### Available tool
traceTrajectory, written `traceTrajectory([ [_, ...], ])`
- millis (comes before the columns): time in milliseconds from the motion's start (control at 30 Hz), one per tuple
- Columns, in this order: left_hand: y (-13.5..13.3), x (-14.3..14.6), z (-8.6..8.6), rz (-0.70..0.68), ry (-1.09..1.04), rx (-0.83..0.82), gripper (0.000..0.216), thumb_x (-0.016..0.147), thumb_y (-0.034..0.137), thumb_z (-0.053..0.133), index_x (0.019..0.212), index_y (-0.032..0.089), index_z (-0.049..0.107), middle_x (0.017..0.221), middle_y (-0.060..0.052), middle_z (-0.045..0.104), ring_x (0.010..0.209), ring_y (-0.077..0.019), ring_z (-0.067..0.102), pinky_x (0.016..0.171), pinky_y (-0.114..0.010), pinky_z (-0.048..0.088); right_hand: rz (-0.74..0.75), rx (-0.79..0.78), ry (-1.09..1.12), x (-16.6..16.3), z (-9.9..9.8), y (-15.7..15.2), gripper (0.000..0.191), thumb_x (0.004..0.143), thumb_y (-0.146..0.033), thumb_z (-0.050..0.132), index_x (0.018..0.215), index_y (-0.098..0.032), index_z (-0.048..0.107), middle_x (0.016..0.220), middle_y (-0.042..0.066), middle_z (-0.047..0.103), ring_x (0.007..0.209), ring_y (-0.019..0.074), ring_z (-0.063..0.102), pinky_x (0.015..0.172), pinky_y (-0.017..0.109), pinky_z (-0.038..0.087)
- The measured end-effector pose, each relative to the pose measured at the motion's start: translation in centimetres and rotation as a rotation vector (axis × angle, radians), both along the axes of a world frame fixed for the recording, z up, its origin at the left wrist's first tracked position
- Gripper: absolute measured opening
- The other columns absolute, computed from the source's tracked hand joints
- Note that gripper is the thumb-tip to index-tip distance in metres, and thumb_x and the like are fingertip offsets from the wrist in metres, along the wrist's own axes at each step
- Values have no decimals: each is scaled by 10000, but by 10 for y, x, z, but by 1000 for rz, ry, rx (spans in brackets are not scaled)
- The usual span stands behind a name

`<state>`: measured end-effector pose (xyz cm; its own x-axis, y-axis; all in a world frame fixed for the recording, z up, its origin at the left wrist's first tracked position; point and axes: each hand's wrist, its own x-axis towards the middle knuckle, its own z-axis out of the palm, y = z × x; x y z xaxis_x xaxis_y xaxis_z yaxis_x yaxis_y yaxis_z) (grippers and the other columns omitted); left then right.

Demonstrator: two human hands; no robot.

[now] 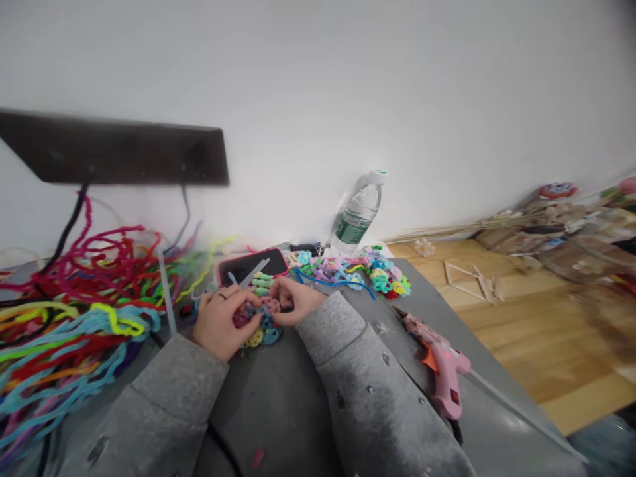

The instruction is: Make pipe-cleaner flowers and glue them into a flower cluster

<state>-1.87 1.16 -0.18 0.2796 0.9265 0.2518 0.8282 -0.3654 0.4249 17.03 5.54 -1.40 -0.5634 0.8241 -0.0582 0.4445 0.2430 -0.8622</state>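
Note:
My left hand (221, 321) curls its fingers around the left side of a small cluster of pipe-cleaner flowers (269, 331) in pink, blue and yellow, low over the grey table. From the other side, my right hand (298, 301) pinches the cluster with thumb and forefinger. Parts of the flowers are hidden behind my fingers. Just beyond lies a phone (238, 268) in a pink case with glue sticks (255, 272) across it. More pipe-cleaner flowers (382, 278) lie behind and right of my right hand.
Loose coloured pipe cleaners (74, 358) heap up at the left. A pink hot glue gun (442, 364) lies at the right, with a long glue stick (521, 411) at its back. A water bottle (355, 218) leans against the wall. A dark panel (114, 152) stands at the back left.

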Motion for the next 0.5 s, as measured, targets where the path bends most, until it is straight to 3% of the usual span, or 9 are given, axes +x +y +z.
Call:
traceTrajectory([
  [333,-1,3,0,84,-1,9,148,682,311,600,797,229,554,834,-10,618,805,-226,575,735,-378,387,1,-26,25,-1,2,-1,303,601,-167,645,829,-187,447,492,-127,381,452,56,365,454,174,293],
  [500,0,2,-5,134,-32,70,229,661,310,619,851,222,526,894,-35,581,867,-252,552,761,-396,412,-27,-13,29,-2,1,-1,199,654,-148,568,812,-190,455,459,-128,354,418,57,338,433,176,280],
])
